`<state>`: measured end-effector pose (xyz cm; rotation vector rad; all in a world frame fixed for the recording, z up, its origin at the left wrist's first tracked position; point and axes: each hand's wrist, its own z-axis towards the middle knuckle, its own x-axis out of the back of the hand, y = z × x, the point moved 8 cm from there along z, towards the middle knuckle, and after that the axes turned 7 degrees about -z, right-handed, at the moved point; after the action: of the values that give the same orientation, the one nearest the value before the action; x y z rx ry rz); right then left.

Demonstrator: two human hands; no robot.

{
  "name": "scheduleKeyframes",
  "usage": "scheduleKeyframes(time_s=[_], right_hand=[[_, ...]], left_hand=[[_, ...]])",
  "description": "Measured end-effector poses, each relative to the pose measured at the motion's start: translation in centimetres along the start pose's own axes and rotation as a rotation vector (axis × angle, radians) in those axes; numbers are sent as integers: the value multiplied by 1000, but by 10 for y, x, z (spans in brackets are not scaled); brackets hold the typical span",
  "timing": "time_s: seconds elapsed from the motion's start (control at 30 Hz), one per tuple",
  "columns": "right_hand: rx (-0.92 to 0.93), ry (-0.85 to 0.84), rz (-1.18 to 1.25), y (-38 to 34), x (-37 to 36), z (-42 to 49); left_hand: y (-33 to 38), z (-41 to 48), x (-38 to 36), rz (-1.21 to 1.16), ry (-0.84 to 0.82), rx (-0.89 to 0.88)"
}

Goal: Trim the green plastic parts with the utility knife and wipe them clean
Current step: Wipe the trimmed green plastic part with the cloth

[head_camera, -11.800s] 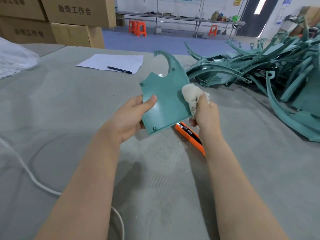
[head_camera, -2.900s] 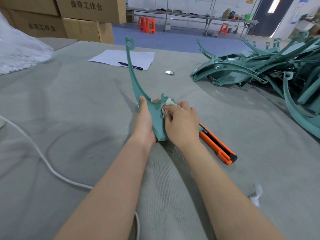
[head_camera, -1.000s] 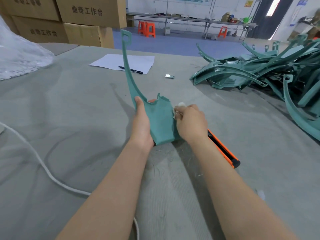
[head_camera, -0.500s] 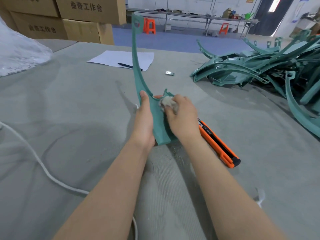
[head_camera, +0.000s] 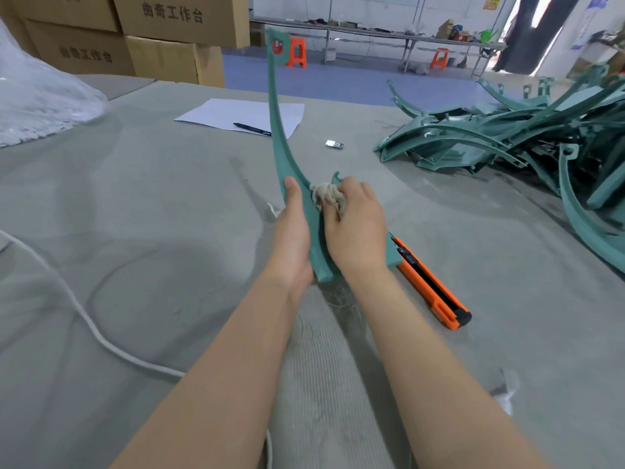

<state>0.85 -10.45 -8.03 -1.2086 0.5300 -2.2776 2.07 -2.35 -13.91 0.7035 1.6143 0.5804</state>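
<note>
A green plastic part [head_camera: 280, 140] stands nearly upright on the grey felt table, its long curved arm pointing up and away. My left hand [head_camera: 293, 228] grips its wide lower section from the left, thumb along the edge. My right hand [head_camera: 355, 225] holds a crumpled white cloth [head_camera: 324, 194] pressed against the part's right face. The orange utility knife [head_camera: 433, 286] lies on the table just right of my right wrist, untouched.
A heap of green plastic parts [head_camera: 527, 130] fills the far right of the table. A paper sheet [head_camera: 236, 113] with a black pen [head_camera: 252, 129] and a small metal piece [head_camera: 334, 144] lie beyond. A white cord [head_camera: 84, 319] runs at left; cardboard boxes [head_camera: 169, 38] stand behind.
My right hand with the cloth has moved up and down across the part's face. The part has turned more edge-on and its arm has swung slightly right.
</note>
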Motion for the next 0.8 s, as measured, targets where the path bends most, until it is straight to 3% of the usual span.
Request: scheduleKeyframes(time_s=[0.17, 0.33, 0.5, 0.57, 0.67, 0.8], right_hand=[[-204, -58, -70, 53, 6, 8], [-261, -17, -58, 70, 27, 15], [-164, 177, 148, 40, 54, 11], [-94, 136, 213, 14, 49, 6], [64, -16, 62, -17, 22, -5], [16, -50, -55, -8, 15, -3]], left_hand=[[17, 1, 4, 94, -3, -133], [26, 0, 4, 132, -35, -151], [28, -2, 3, 97, -57, -134], [25, -1, 0, 71, -74, -127], [19, -1, -2, 36, -71, -77], [17, -1, -4, 52, -64, -74]])
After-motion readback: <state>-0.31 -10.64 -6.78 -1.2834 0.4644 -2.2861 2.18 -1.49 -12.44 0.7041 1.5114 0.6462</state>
